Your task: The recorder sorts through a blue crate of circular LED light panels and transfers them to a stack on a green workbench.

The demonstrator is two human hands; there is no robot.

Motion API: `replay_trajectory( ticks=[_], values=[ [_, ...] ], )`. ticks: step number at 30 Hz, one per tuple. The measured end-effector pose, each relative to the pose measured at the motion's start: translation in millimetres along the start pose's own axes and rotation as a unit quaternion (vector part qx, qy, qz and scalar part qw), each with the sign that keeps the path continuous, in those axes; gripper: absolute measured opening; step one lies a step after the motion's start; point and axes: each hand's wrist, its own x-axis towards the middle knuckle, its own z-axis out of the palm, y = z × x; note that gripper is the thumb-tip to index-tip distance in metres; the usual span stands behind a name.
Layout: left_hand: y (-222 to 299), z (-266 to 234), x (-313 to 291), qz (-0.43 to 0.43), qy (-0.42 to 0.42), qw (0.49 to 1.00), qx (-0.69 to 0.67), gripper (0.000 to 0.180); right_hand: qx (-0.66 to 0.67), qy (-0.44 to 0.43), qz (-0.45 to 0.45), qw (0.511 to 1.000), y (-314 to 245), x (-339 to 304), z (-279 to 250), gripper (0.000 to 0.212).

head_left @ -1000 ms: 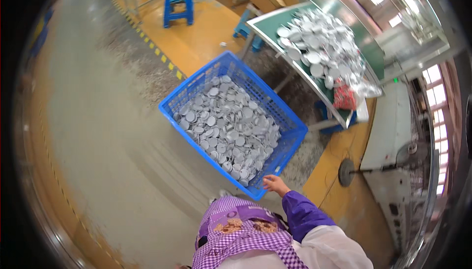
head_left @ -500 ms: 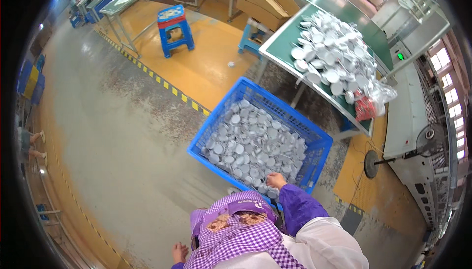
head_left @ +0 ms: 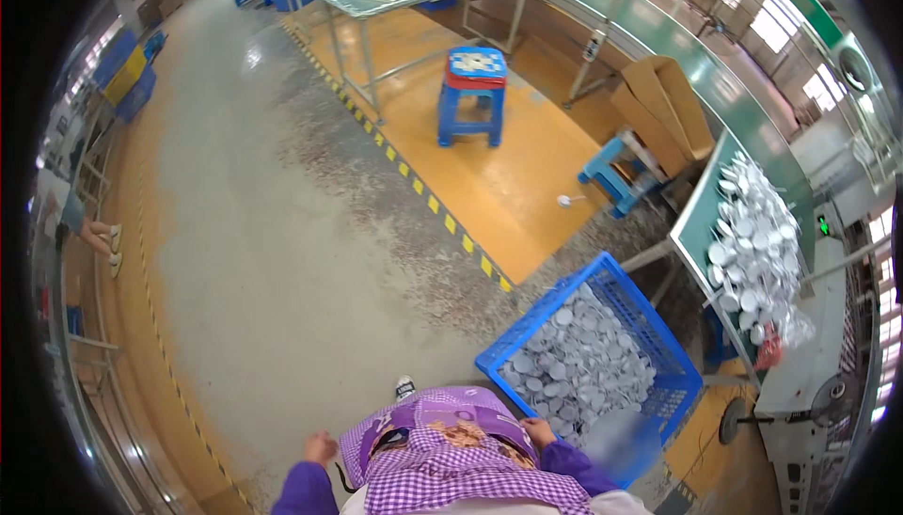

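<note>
My left hand (head_left: 321,448) hangs beside my purple checked apron (head_left: 451,463), over the grey floor, its fingers loosely bent and nothing visible in it. At the apron's other side is my right hand (head_left: 539,432), close to the near left rim of a blue plastic crate (head_left: 523,334). Its fingers reach forward with nothing visible in them; whether they touch the rim I cannot tell. Many round, flat grey-white pieces (head_left: 583,355) fill the crate, some with thin stems. A blurred patch hides the crate's near corner.
A green-topped table (head_left: 696,223) at right bears a heap of similar pieces (head_left: 752,242). Behind stand a blue stool (head_left: 472,106), a tipped light-blue stool (head_left: 616,174) and a cardboard box (head_left: 658,115). A floor fan (head_left: 734,419) is right; another person's legs (head_left: 102,237) show far left.
My view has swung left, so the crate and table sit further right. My right hand has come back from over the pieces to the crate's near left side. My left hand has moved forward.
</note>
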Motion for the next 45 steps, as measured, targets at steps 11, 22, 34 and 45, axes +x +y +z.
replay_trajectory(
  ticks=[11,22,34,45],
  values=[
    [263.5,258.1,129.1,0.090,-0.007,0.966,0.240,0.028,0.247,0.014,0.204,0.947,-131.4,96.8,-21.2,0.025],
    [460.2,562.3,180.5,0.209,-0.150,0.753,0.606,0.059,0.409,0.003,0.052,0.911,-400.0,282.3,-174.5,0.033],
    [531.6,899.0,320.7,0.203,-0.294,0.589,0.725,0.077,0.435,0.173,0.295,0.833,-360.5,382.8,-268.9,0.027],
    [479.9,1022.1,401.8,0.126,-0.208,0.515,0.822,0.065,0.089,0.165,0.050,0.981,-385.8,760.3,-396.8,0.025]
  ],
)
